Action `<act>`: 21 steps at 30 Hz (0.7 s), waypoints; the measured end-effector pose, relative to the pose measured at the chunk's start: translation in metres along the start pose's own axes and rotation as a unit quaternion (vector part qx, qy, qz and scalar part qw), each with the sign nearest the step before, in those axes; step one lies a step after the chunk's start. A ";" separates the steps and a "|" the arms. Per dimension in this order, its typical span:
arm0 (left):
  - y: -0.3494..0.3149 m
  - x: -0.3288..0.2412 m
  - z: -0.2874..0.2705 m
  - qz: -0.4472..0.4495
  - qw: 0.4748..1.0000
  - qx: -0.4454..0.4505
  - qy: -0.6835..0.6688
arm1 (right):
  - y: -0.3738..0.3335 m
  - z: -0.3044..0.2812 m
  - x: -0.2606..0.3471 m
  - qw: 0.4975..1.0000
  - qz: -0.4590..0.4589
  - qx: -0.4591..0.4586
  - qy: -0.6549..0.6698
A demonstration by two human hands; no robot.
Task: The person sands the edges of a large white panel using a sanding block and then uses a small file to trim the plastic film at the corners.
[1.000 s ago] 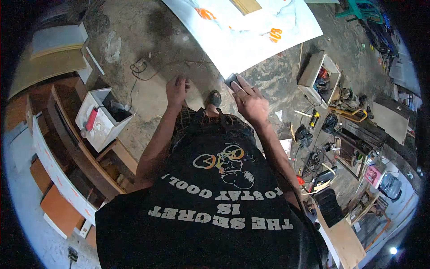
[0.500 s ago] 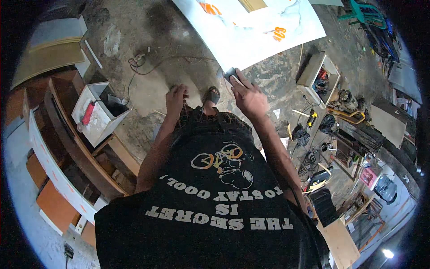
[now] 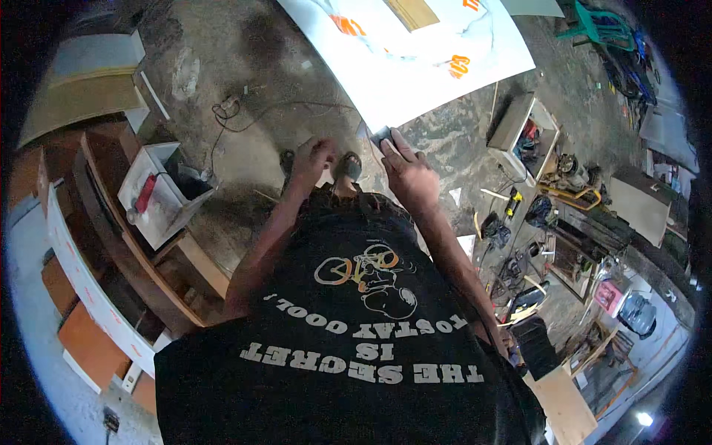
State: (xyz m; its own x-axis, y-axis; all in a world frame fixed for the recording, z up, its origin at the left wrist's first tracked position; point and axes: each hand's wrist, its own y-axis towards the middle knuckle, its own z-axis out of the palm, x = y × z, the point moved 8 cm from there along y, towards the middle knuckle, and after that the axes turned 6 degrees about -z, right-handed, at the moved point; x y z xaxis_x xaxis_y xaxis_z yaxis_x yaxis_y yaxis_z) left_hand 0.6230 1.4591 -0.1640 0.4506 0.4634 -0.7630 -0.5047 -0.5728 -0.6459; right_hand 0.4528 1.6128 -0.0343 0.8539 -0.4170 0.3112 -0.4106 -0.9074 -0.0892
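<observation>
A large white sheet (image 3: 415, 81) with orange print reaches in from the top, its nearest corner pointing toward me. At that corner my right hand (image 3: 409, 172) grips a small dark grey block (image 3: 381, 136), with the fingers laid along it. The block touches or nearly touches the sheet's tip; the exact contact is too small to make out. My left hand (image 3: 313, 160) hangs in front of my body, its fingers loosely bent and nothing visible in them. Below it my sandalled foot (image 3: 350, 169) stands on the concrete floor.
On the left, a white box (image 3: 159, 208) holds a red-handled tool (image 3: 145, 193) beside a brown wooden cabinet frame (image 3: 111, 215). A cable (image 3: 259, 111) crosses the floor ahead. On the right are an open drawer box (image 3: 525, 137), a yellow-black tool (image 3: 513, 202) and scattered scraps.
My right hand and the block have shifted slightly down and left along the sheet's corner. My left hand has moved a little right, and its fingers have turned inward. The view has tilted slightly.
</observation>
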 end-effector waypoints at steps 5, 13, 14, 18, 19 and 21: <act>-0.009 -0.041 0.048 0.084 0.987 0.126 0.061 | 0.014 -0.003 0.009 1.000 -0.008 -0.023 0.006; -0.007 -0.046 0.080 0.072 0.991 0.094 0.063 | 0.023 0.001 0.011 1.000 -0.016 -0.024 -0.003; -0.004 -0.053 0.078 0.102 0.990 0.081 0.046 | 0.027 0.000 0.012 1.000 -0.016 -0.018 -0.016; -0.004 -0.050 0.078 0.151 0.986 0.046 0.060 | 0.016 -0.001 0.010 0.999 -0.033 -0.030 -0.018; -0.014 -0.050 0.082 0.123 0.988 0.062 0.063 | 0.019 -0.001 0.009 0.999 -0.033 -0.031 -0.018; -0.006 -0.053 0.082 0.121 0.991 0.050 0.035 | 0.025 -0.001 0.007 1.000 -0.011 -0.007 0.018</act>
State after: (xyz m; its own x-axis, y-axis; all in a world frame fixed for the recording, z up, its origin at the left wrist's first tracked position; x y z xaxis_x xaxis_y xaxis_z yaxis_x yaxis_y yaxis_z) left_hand 0.5418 1.4941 -0.1218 0.3563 0.2709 -0.8942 -0.6725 -0.5901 -0.4467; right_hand 0.4482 1.5870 -0.0338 0.8506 -0.3945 0.3475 -0.3967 -0.9154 -0.0682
